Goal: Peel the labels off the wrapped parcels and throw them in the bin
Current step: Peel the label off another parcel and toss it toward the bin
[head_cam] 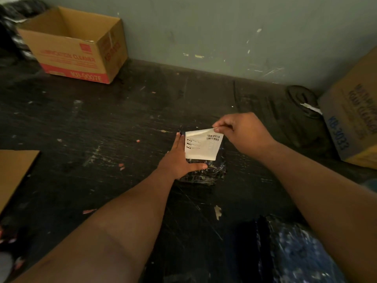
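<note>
Meanwhile right hand (242, 132) pinches label (202, 147) (box (75, 45) open, interior hidden).

You are in a storeroom: scuffed dark floor (102, 123), marked grey wall (204, 31), open cardboard cartons (75, 45) around.

two bare arms reaching forward, one hand flat, one pinching

both forearms come in from the bottom edge and angle toward the middle, sleeves not visible. the left hand (179, 160) lies palm down with its fingers (177, 142) straight and together, pointing away from the body, and the thumb spread out sideways to the right. the right hand (242, 131) is raised a little beyond it, wrist bent, knuckles up, with thumb and forefinger closed in a pinch at the left tip and the other fingers curled under.
</note>
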Tool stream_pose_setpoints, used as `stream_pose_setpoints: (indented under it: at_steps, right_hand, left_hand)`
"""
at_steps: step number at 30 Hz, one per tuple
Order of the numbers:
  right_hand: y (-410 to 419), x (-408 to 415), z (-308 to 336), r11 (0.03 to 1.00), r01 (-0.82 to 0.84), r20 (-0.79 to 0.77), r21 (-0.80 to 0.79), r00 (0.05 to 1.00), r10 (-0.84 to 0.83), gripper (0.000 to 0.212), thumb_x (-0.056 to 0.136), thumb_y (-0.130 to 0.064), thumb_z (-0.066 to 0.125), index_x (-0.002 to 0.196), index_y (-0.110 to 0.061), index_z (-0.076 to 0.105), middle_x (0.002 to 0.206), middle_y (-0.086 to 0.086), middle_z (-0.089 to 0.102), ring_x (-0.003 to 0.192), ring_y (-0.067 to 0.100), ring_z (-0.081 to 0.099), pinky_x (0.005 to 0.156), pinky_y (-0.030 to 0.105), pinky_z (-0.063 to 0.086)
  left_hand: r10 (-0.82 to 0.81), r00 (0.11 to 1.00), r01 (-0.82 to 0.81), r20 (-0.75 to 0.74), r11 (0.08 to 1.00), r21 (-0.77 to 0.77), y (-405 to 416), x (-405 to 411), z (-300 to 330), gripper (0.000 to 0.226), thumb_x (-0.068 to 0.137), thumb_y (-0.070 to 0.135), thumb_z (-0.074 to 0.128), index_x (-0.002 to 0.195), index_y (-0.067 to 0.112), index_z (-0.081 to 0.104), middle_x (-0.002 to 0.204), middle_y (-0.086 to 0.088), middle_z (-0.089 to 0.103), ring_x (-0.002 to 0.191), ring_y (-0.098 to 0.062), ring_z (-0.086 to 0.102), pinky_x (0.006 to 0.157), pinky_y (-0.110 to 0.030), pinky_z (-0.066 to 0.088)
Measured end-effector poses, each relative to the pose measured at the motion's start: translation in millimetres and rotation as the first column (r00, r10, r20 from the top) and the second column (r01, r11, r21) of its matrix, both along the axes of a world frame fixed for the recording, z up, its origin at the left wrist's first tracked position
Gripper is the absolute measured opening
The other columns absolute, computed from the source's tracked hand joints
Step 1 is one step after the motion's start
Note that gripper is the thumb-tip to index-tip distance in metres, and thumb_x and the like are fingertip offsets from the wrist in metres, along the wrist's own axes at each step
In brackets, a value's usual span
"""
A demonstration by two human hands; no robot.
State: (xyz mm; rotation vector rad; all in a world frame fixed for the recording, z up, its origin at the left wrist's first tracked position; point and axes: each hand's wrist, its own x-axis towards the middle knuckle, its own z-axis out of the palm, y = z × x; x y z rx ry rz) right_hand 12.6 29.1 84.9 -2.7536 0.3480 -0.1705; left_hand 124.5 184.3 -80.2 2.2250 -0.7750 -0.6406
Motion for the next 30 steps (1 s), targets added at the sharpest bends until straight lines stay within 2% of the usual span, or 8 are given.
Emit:
stream_pose_setpoints:
  at_steps: [3, 6, 12, 15, 20, 23, 27, 30]
  right_hand:
    - [4.1, -5.4, 9.2, 0.998, 0.062, 0.086, 0.032, 0.994, -0.065, 0.017, 0.095, -0.025, 0.059, 0.106, -0.023, 0.072, 0.097, -0.009, 0.071, 0.068, -0.004, 0.057, 0.063, 0.011, 0.047]
    - [-3.5, -3.9, 40.6, 0.984, 0.158, 0.25, 0.076, 0.953, -0.172, 0.014, 0.094, -0.025, 0.061, 0.104, -0.025, 0.071, 0.087, -0.016, 0.064, 0.06, -0.007, 0.052, 0.053, 0.003, 0.039]
    - [-14.8, -14.1, 77.2, 0.987, 0.066, 0.196, -0.148, 0.98, -0.036, 0.022, 0.095, -0.015, 0.057, 0.109, -0.022, 0.073, 0.106, -0.005, 0.072, 0.082, 0.003, 0.058, 0.069, 0.005, 0.037]
    - [-15.9, -26.7, 74.1, 0.985, 0.04, 0.212, -0.17, 0.977, -0.004, 0.021, 0.092, -0.012, 0.061, 0.107, -0.019, 0.074, 0.11, 0.001, 0.065, 0.091, 0.009, 0.058, 0.082, 0.015, 0.039]
    - [-23.6, -51.0, 63.2, 0.977, 0.076, 0.123, -0.198, 0.991, -0.052, 0.029, 0.094, -0.017, 0.06, 0.121, -0.021, 0.068, 0.108, 0.004, 0.064, 0.094, 0.019, 0.062, 0.08, 0.018, 0.037]
    - [-29.0, -76.2, 61.9, 0.97, 0.129, 0.016, -0.208, 0.992, -0.128, 0.038, 0.095, -0.016, 0.057, 0.131, -0.026, 0.06, 0.119, 0.005, 0.065, 0.091, 0.015, 0.06, 0.081, 0.022, 0.042]
    - [-47.5, -121.3, 72.9, 0.942, 0.26, -0.09, -0.212, 0.955, -0.283, 0.025, 0.092, -0.015, 0.054, 0.109, -0.024, 0.071, 0.11, 0.002, 0.07, 0.092, 0.017, 0.061, 0.083, 0.03, 0.048]
    - [-68.9, -168.4, 83.7, 0.905, 0.309, -0.127, -0.293, 0.925, -0.357, 0.024, 0.092, -0.014, 0.054, 0.105, -0.022, 0.072, 0.107, 0.002, 0.07, 0.096, 0.02, 0.062, 0.086, 0.033, 0.05]
  left_hand:
    - [-0.001, 1.0, 0.002, -0.023, 0.999, 0.033, 2.3, -4.6, 7.2, 0.148, 0.053, 0.074, 0.086, 0.163, 0.032, -0.002, 0.17, 0.013, -0.013, 0.156, -0.015, 0.012, 0.121, -0.055, 0.029]
    - [-0.005, 1.0, 0.007, -0.016, 0.995, 0.098, 5.6, -9.1, 10.4, 0.145, 0.063, 0.067, 0.086, 0.162, 0.027, -0.012, 0.169, 0.011, -0.021, 0.156, -0.02, 0.013, 0.122, -0.055, 0.027]
    - [-0.023, 0.999, 0.012, 0.045, 0.97, 0.243, 3.4, -14.6, 18.8, 0.143, 0.067, 0.081, 0.073, 0.16, 0.024, -0.02, 0.167, 0.007, -0.028, 0.154, -0.029, 0.022, 0.117, -0.055, 0.035]
    - [-0.033, 0.996, 0.004, 0.089, 0.953, 0.302, 3.8, -25.7, 22.4, 0.132, 0.076, 0.08, 0.065, 0.161, 0.022, -0.018, 0.169, 0.0, -0.024, 0.152, -0.035, 0.027, 0.115, -0.057, 0.038]
    - [-0.083, 0.987, 0.026, 0.14, 0.932, 0.363, 14.2, -41.4, 23.7, 0.115, 0.088, 0.069, 0.061, 0.161, 0.023, -0.015, 0.169, -0.002, -0.02, 0.151, -0.036, 0.028, 0.116, -0.058, 0.036]
    - [-0.11, 0.983, 0.04, 0.148, 0.912, 0.408, 18.8, -49.4, 32.0, 0.111, 0.091, 0.06, 0.065, 0.163, 0.02, -0.009, 0.17, -0.005, -0.016, 0.152, -0.036, 0.027, 0.117, -0.056, 0.035]
    - [-0.157, 0.935, 0.007, 0.317, 0.905, 0.426, 6.2, -72.1, 60.8, 0.086, 0.096, 0.059, 0.058, 0.161, 0.015, 0.022, 0.17, -0.011, 0.013, 0.152, -0.032, 0.025, 0.117, -0.052, 0.036]
    - [-0.2, 0.902, 0.064, 0.384, 0.939, 0.338, -21.0, -105.8, 83.6, 0.08, 0.097, 0.059, 0.056, 0.159, 0.017, 0.028, 0.167, -0.01, 0.023, 0.151, -0.03, 0.028, 0.118, -0.051, 0.035]
